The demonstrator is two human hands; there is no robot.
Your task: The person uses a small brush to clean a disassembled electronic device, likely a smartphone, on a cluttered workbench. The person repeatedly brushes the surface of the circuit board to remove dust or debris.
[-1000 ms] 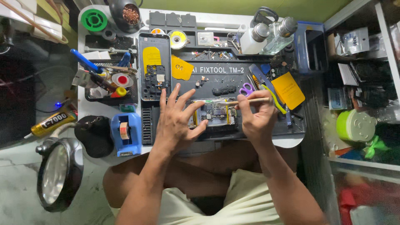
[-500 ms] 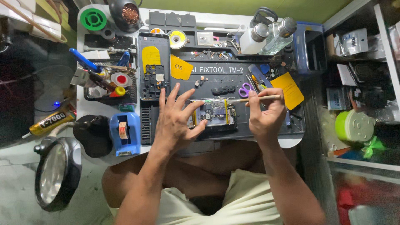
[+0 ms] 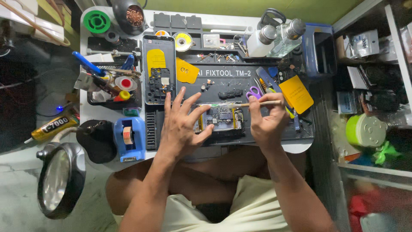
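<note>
An opened phone body with its circuit board [image 3: 221, 119] showing lies on a dark repair mat [image 3: 274, 133]. My left hand [image 3: 180, 124] rests on the phone's left end, fingers spread, thumb pressing its edge. A thin wooden-handled brush [image 3: 244, 104] lies across the top of the phone, gripped in my right hand [image 3: 267, 122], its tip pointing left.
A phone back frame with a yellow patch [image 3: 159, 75] lies left on the mat. A blue tape dispenser [image 3: 130, 137], glue tube [image 3: 53, 127] and tool tray [image 3: 112, 83] stand left. Bottles [image 3: 277, 36], purple scissors [image 3: 254, 91] and a yellow card [image 3: 296, 93] are behind and right. A magnifier lamp [image 3: 58, 180] sits low left.
My right hand has shifted the brush slightly along the top of the phone. My left hand stays on the phone's left end.
</note>
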